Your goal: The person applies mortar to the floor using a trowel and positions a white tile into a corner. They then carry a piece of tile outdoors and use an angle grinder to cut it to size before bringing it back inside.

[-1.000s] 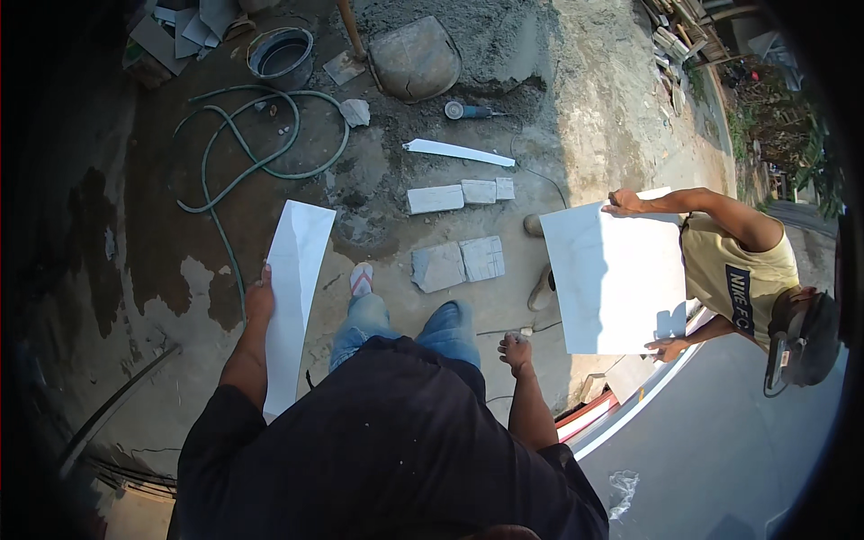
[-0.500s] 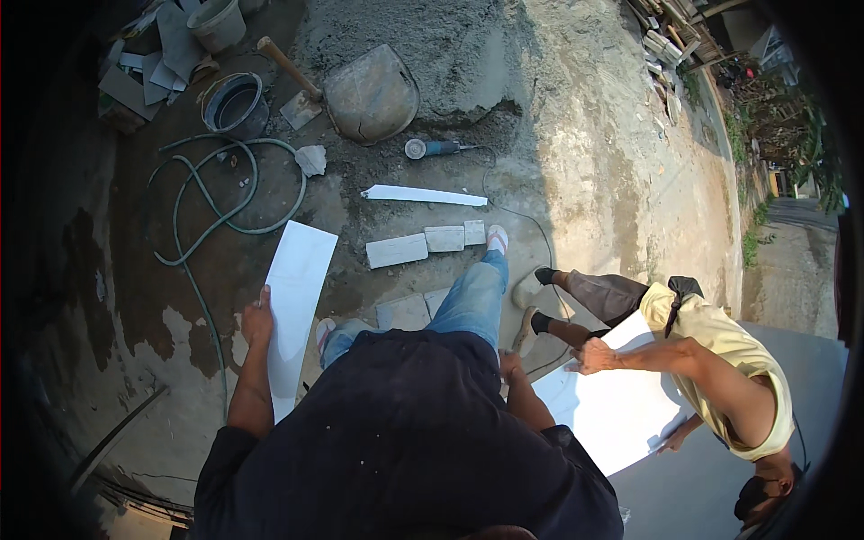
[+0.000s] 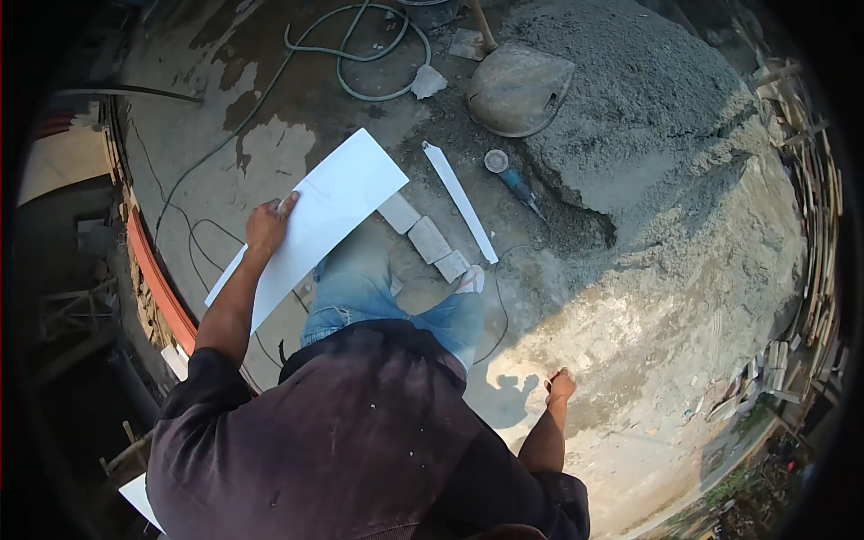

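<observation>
Tile (image 3: 310,225): one long white slab, carried flat-faced at the person's left side, above the bare concrete floor (image 3: 270,148). Left hand (image 3: 268,225) grasps its long edge near the middle, fingers wrapped over the top. Right hand (image 3: 561,385) hangs clenched and empty, well apart from the tile. Judged stiff, fairly heavy, smooth-faced and brittle at the corners; best held along the long edges with both hands, near the balance point. Ahead of the tile lie small cut pieces (image 3: 427,238), a narrow white strip (image 3: 459,200), an angle grinder (image 3: 513,180), a green hose (image 3: 360,63) and a sand heap (image 3: 648,99).
</observation>
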